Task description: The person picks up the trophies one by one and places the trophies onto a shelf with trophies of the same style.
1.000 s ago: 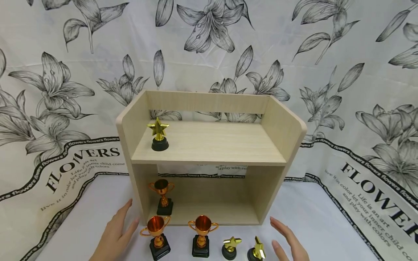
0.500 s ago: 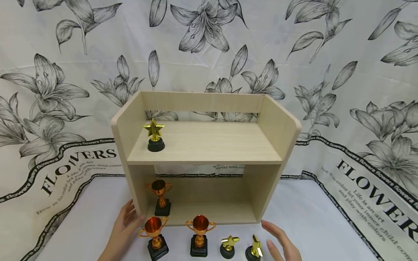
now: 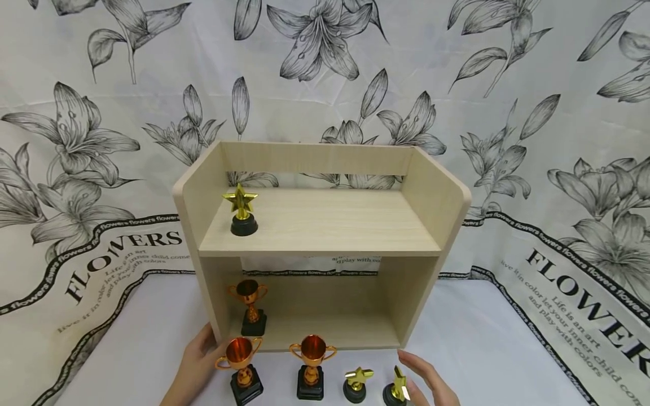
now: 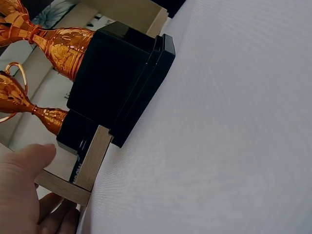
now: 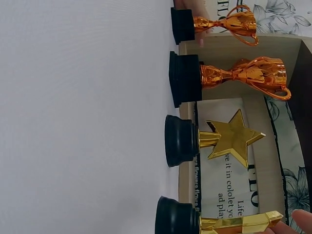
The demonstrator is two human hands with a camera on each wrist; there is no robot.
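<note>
At the lower left corner of a pale wooden shelf [image 3: 320,253], my left hand [image 3: 197,361] grips the side panel's front edge. The left wrist view puts the thumb [image 4: 36,158] on one side and curled fingers [image 4: 58,217] on the other. Just in front stands a copper-coloured trophy cup [image 3: 244,369], with another trophy cup [image 3: 312,366] to its right. My right hand [image 3: 430,380] is beside the rightmost gold star trophy [image 3: 396,389], fingers fairly straight; contact is unclear. A second star trophy [image 3: 356,386] stands left of that.
On the upper board, at the left, stands a gold star trophy [image 3: 242,214]. A trophy cup [image 3: 251,310] is inside the lower compartment, also at the left. White cloth [image 3: 487,349] covers the table, and a flower-printed cloth [image 3: 325,107] hangs behind.
My left hand has come right, against the shelf's side panel, and taken hold of it. My right hand has moved left, closer to the rightmost star trophy. The trophies stay put.
</note>
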